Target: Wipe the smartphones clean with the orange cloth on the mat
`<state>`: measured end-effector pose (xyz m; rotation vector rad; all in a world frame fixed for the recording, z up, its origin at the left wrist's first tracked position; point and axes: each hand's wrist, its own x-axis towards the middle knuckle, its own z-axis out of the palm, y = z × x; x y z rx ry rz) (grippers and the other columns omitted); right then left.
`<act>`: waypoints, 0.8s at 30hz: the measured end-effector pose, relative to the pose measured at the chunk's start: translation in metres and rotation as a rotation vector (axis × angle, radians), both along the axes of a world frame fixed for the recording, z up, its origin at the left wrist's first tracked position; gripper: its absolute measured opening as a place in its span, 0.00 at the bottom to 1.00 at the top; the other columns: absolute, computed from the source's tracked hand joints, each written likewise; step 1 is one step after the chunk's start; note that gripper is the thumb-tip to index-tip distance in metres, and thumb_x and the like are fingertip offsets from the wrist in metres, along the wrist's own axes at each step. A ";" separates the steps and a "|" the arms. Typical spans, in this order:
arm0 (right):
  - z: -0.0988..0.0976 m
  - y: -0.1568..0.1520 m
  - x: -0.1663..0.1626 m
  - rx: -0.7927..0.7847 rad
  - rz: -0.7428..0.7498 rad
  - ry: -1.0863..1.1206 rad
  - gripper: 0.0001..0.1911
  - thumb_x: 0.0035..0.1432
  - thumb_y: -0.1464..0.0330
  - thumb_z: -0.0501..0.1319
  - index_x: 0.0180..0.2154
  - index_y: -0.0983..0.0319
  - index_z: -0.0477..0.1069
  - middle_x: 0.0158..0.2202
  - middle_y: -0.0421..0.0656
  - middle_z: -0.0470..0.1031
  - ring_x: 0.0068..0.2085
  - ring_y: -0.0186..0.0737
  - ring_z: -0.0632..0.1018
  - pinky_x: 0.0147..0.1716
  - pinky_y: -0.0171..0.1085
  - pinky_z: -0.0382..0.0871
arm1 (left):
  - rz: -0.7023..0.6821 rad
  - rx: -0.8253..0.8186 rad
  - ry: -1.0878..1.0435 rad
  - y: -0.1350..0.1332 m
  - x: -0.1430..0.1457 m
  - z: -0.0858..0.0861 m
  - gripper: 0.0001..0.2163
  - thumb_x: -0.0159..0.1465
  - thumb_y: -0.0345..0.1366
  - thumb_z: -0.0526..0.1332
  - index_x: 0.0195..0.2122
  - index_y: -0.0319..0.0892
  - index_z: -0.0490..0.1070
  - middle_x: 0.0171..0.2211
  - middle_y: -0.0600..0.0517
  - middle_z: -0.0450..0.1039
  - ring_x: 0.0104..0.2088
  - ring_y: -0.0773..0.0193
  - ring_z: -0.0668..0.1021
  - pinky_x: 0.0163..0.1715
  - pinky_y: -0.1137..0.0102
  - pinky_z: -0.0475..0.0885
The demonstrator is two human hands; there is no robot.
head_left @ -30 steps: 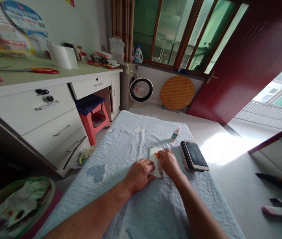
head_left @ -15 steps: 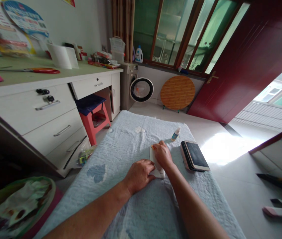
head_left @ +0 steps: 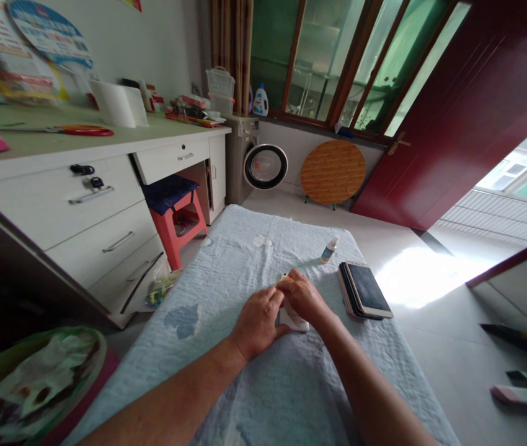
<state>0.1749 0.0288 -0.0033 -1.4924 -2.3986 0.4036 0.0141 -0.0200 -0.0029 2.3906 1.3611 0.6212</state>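
Note:
A white phone (head_left: 291, 320) lies face down on a pale blue quilted cloth (head_left: 240, 260); my two hands cover most of it. My left hand (head_left: 260, 320) rests curled on the phone's left edge and holds it down. My right hand (head_left: 304, 299) is closed over the phone's upper part, with a small orange thing (head_left: 286, 280) pinched under the fingertips. To the right, apart from my hands, lies a stack of phones (head_left: 364, 288), screen up. A small white bottle with a blue label (head_left: 329, 249) lies farther back on the cloth.
A white desk with drawers (head_left: 87, 204) stands at the left, a red stool (head_left: 173, 217) under it. A green-rimmed bowl with scraps (head_left: 35, 384) sits at lower left. Behind are a washing machine (head_left: 256, 162), a round wooden board (head_left: 333, 172) and a dark red door (head_left: 459, 124). Tools (head_left: 519, 353) lie on the floor at right.
My right hand slid up along the phone with the orange thing, then came back down and left. My left hand moved up closer to it, so the phone is more covered.

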 end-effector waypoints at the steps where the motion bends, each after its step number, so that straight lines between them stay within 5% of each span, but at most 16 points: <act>1: 0.001 -0.003 0.000 -0.007 0.021 0.007 0.13 0.63 0.71 0.54 0.35 0.59 0.78 0.35 0.42 0.66 0.37 0.34 0.69 0.38 0.31 0.60 | 0.019 0.008 -0.011 0.000 0.000 -0.001 0.19 0.54 0.43 0.68 0.42 0.42 0.65 0.41 0.48 0.69 0.44 0.53 0.73 0.45 0.62 0.68; 9: 0.013 -0.030 0.001 -0.161 0.092 0.033 0.09 0.58 0.72 0.59 0.36 0.58 0.78 0.34 0.40 0.66 0.32 0.31 0.68 0.35 0.30 0.61 | 0.024 0.048 -0.102 0.007 -0.003 -0.019 0.39 0.51 0.48 0.69 0.60 0.44 0.51 0.54 0.42 0.64 0.54 0.47 0.69 0.53 0.55 0.64; 14: 0.018 -0.045 0.006 -0.254 0.158 0.115 0.12 0.56 0.74 0.59 0.37 0.55 0.79 0.38 0.40 0.69 0.35 0.31 0.71 0.38 0.29 0.63 | -0.096 0.058 -0.072 0.010 -0.004 -0.020 0.34 0.55 0.50 0.66 0.59 0.42 0.57 0.59 0.42 0.63 0.58 0.48 0.67 0.59 0.56 0.58; 19: 0.029 -0.047 0.011 -0.300 0.202 0.154 0.17 0.56 0.77 0.56 0.38 0.54 0.79 0.37 0.40 0.71 0.40 0.33 0.72 0.42 0.29 0.63 | -0.159 0.026 -0.025 0.010 -0.005 -0.016 0.25 0.56 0.49 0.66 0.52 0.43 0.66 0.54 0.45 0.70 0.56 0.49 0.68 0.58 0.57 0.59; 24: 0.017 -0.039 0.022 -0.215 0.077 0.194 0.17 0.57 0.76 0.55 0.39 0.56 0.79 0.34 0.41 0.71 0.37 0.33 0.73 0.40 0.29 0.63 | -0.162 0.006 -0.044 0.010 -0.005 -0.017 0.27 0.56 0.45 0.67 0.55 0.42 0.64 0.53 0.45 0.70 0.55 0.50 0.69 0.58 0.57 0.60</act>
